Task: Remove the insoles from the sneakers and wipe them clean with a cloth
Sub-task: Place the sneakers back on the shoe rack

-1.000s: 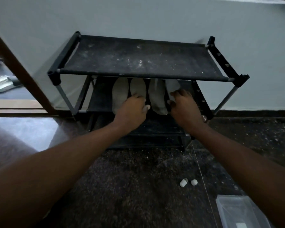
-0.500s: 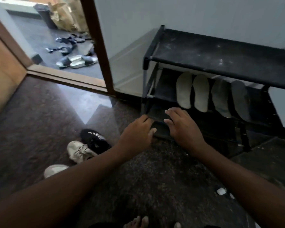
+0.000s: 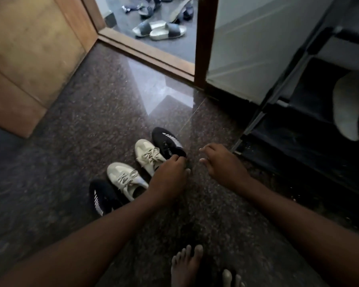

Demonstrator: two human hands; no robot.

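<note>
Several sneakers stand in a row on the dark stone floor. A black sneaker with white stripes [image 3: 167,142] is the farthest, then two beige laced sneakers [image 3: 148,155] [image 3: 124,179], then another black striped sneaker [image 3: 101,196]. My left hand [image 3: 170,175] grips the heel end of the far black sneaker with curled fingers. Just to its right, my right hand [image 3: 222,162] hovers with loosely spread fingers and holds nothing. A pale insole [image 3: 348,106] leans on the middle shelf of the black shoe rack [image 3: 278,100] at the right edge.
My bare feet [image 3: 186,266] show at the bottom. An open doorway with a brown frame post [image 3: 204,42] lies ahead, with sandals [image 3: 160,30] on the floor beyond it. A wooden door panel [image 3: 29,54] fills the upper left.
My view has swung left from the rack to the sneakers. Both hands left the rack; my left hand has taken hold of the far black sneaker's heel, my right hand hangs free beside it.
</note>
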